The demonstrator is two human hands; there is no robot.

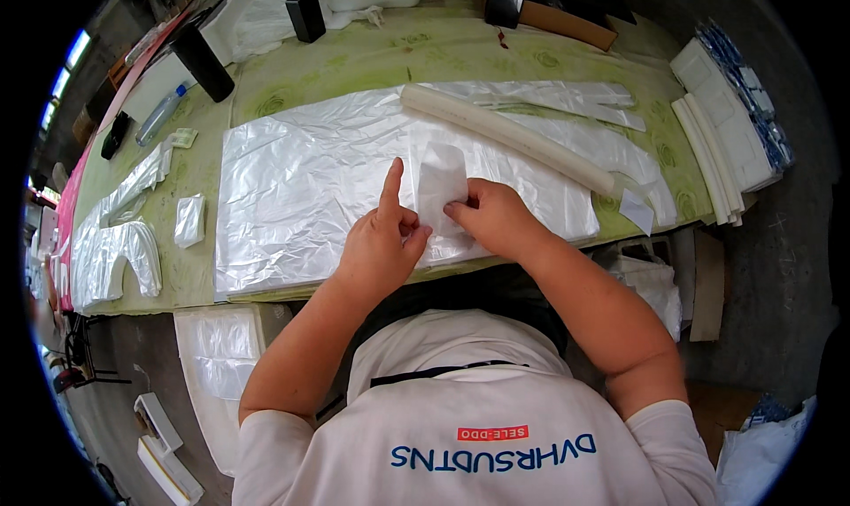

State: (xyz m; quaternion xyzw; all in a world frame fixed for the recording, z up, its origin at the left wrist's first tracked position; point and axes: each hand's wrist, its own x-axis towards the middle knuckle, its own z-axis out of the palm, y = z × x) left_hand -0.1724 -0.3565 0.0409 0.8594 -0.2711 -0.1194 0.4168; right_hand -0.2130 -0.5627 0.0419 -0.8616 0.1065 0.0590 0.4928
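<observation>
Head view: a green patterned tablecloth [328,63] lies beneath a broad spread of clear plastic film [292,196], across which a pale tube [505,139] slants. Over the film, the left hand [376,245] holds its index finger straight, apart from the curled others. Beside it, the right hand [500,221] clamps thumb and forefinger on the lower right edge of a small whitish packet [441,183], between the hands.

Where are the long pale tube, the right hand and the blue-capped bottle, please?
Long pale tube [508,140]: head view, middle of its length.
Right hand [499,221]: head view, back of the hand.
Blue-capped bottle [159,119]: head view, side of its clear body.
</observation>
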